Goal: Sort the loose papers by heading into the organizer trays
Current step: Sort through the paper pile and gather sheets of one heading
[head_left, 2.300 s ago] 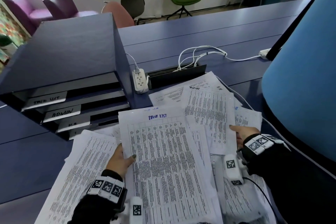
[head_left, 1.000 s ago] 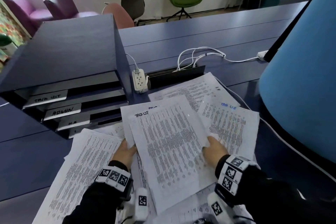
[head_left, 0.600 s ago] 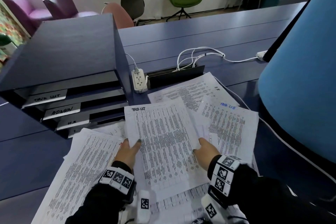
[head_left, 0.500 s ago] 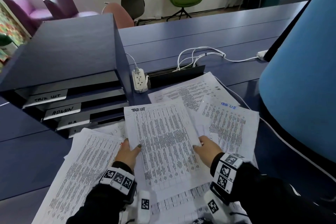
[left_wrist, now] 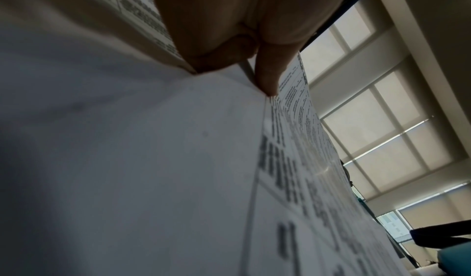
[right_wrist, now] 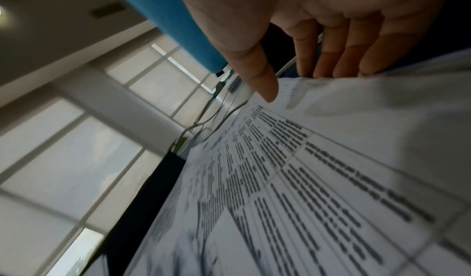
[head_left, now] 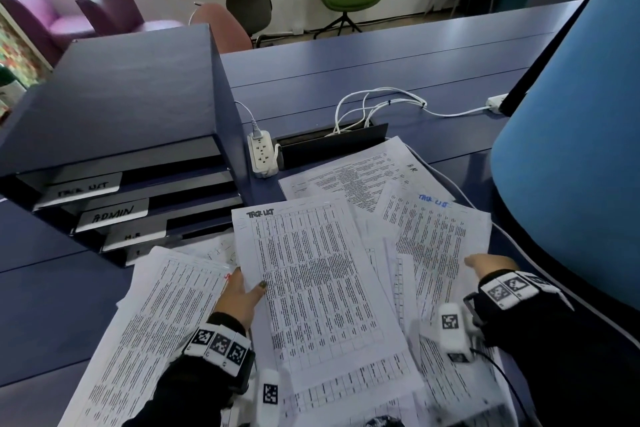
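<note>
Printed sheets lie spread over the blue desk (head_left: 363, 73). My left hand (head_left: 242, 291) pinches the left edge of a small stack headed TASK LIST (head_left: 311, 270), thumb on top; the left wrist view shows the thumb (left_wrist: 267, 74) pressed on the paper (left_wrist: 153, 159). My right hand (head_left: 485, 263) is at the right edge of a sheet with a blue TASK LIST heading (head_left: 436, 236). Its straight fingers (right_wrist: 331, 58) reach under that sheet (right_wrist: 331, 179) while the thumb hovers just above. The dark organizer (head_left: 121, 97) stands at the left, with trays labelled TASK LIST (head_left: 83, 189), ADMIN (head_left: 112, 217) and H.R. (head_left: 133, 236).
An H.R. sheet (head_left: 349, 177) lies behind the stack, and more sheets (head_left: 156, 322) lie at the lower left. A white power strip (head_left: 263, 152), a cable hatch (head_left: 332, 146) and white cables (head_left: 381, 107) sit beyond the papers. A large blue padded shape (head_left: 571, 166) crowds the right.
My right hand laid a sheet on the stack in my left hand and squared it. It then left the stack's right edge and moved right to the blue-headed sheet.
</note>
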Tool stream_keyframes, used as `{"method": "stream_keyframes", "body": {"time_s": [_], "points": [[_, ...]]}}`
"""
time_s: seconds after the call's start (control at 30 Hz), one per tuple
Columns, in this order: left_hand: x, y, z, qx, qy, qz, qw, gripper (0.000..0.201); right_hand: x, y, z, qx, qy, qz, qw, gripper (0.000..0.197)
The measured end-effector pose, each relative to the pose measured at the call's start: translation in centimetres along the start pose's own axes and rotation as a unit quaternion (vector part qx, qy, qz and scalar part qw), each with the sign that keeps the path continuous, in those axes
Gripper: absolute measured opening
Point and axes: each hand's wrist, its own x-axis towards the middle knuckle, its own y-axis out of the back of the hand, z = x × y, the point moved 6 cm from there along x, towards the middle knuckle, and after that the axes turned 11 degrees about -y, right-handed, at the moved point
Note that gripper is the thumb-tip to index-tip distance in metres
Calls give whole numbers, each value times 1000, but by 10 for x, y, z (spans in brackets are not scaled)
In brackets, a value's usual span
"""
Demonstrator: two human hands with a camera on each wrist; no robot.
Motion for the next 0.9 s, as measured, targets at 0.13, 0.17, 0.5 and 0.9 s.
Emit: {"method": "stream_keyframes", "body": {"time_s": [0.13, 0.17, 0.5, 0.9], "points": [[1, 1, -3, -2, 0, 0, 1000, 46, 8, 2, -3, 40, 35, -6, 999, 38], [1, 1, -3, 0, 1, -1, 1000, 47, 8, 3, -4, 41, 61, 10, 997, 35], [-2, 1, 3, 19, -7, -10, 1000, 48, -36, 26, -38, 160, 257, 85, 949, 22], [-7, 0, 14, 66, -20, -33, 997, 47, -113, 85, -96, 307, 440, 66, 842, 27]]}}
